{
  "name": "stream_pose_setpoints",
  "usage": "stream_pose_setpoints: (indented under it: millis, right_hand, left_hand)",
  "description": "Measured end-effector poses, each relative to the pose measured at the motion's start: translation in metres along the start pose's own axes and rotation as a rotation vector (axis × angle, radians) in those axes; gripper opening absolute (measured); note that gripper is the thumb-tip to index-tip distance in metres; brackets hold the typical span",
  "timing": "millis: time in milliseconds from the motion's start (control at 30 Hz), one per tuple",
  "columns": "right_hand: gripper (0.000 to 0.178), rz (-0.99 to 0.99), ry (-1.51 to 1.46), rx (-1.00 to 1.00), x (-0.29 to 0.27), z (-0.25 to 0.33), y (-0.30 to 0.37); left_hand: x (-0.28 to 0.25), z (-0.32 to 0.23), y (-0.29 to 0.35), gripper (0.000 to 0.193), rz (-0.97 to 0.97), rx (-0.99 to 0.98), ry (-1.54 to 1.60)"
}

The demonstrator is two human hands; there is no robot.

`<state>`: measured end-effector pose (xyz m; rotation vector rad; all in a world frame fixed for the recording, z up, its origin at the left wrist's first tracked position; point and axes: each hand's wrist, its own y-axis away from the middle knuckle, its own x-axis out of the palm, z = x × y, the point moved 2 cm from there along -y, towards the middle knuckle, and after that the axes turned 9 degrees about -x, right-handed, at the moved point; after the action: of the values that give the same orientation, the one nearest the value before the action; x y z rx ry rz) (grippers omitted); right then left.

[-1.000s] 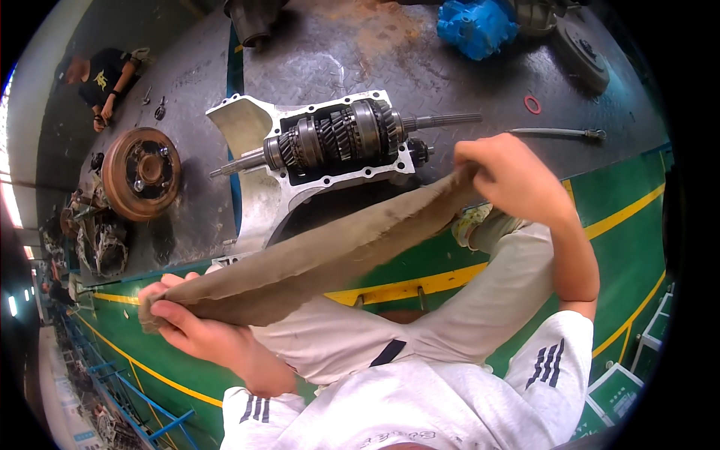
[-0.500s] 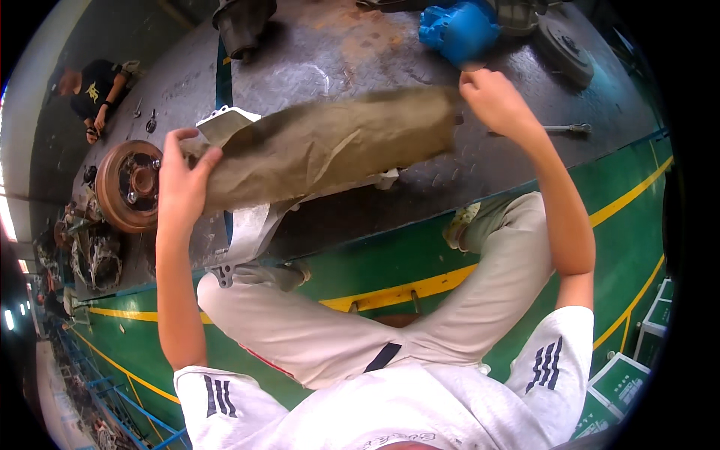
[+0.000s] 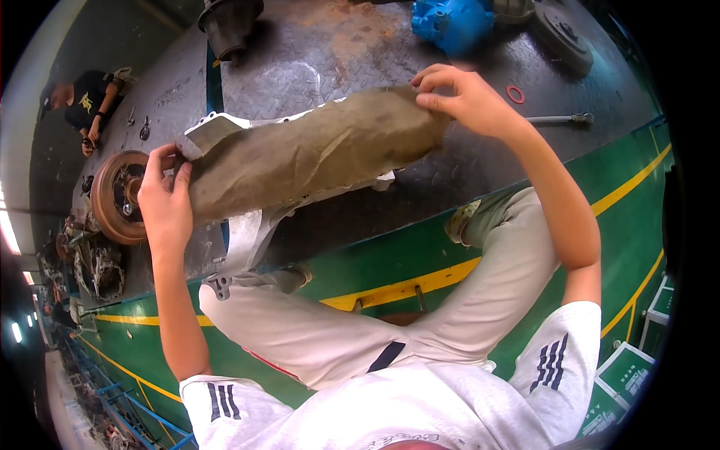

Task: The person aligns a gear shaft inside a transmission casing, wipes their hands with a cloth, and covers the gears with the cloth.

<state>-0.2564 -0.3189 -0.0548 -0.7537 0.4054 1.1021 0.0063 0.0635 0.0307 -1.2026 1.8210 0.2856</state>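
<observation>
A creased brown sheet (image 3: 315,150), like heavy paper or oiled cloth, lies stretched over a pale metal frame (image 3: 247,236). The frame's white edges and brackets stick out above and below it. At the sheet's left end, my left hand (image 3: 165,199) is closed with thumb and fingers on the edge. My right hand (image 3: 469,97) pinches the upper right corner, thumb below and fingers curled above. What lies under the sheet is hidden. Close beside my left hand stands a rusty round drum (image 3: 112,199).
On the dark metal table (image 3: 480,161) are a blue casting (image 3: 450,26), a grey disc (image 3: 562,37), a red ring (image 3: 515,94), a wrench-like bar (image 3: 559,119) and a dark housing (image 3: 231,28). A person (image 3: 86,105) is at the far left. Metal parts (image 3: 97,262) crowd the left edge.
My right hand has moved left and slightly down onto the sheet's corner. The red ring now shows where that hand was nearby. My left hand has shifted slightly left along with the sheet.
</observation>
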Motion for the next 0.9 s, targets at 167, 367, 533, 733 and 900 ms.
stream_pose_setpoints:
  millis: [167, 367, 533, 733, 900]
  right_hand:
    - [0.019, -0.296, -0.146, -0.119, -0.031, 0.017, -0.003]
    - [0.029, -0.451, -0.399, 0.097, -0.033, 0.032, 0.003]
    - [0.045, -0.119, 0.064, 0.085, -0.018, 0.030, 0.002]
    - [0.066, -0.180, 0.452, -0.383, 0.031, 0.090, -0.009]
    - [0.079, -0.036, 0.423, -0.542, 0.102, 0.096, -0.039]
  left_hand:
    - [-0.016, -0.014, -0.002, 0.025, -0.114, 0.084, 0.189]
    - [-0.038, -0.026, -0.003, 0.025, -0.249, 0.156, 0.236]
    - [-0.025, -0.004, 0.005, 0.039, 0.057, 0.022, -0.093]
    - [0.009, -0.065, 0.025, 0.044, 0.064, 0.375, -0.205]
    - [0.078, -0.081, 0.016, 0.048, 0.380, 0.481, -0.141]
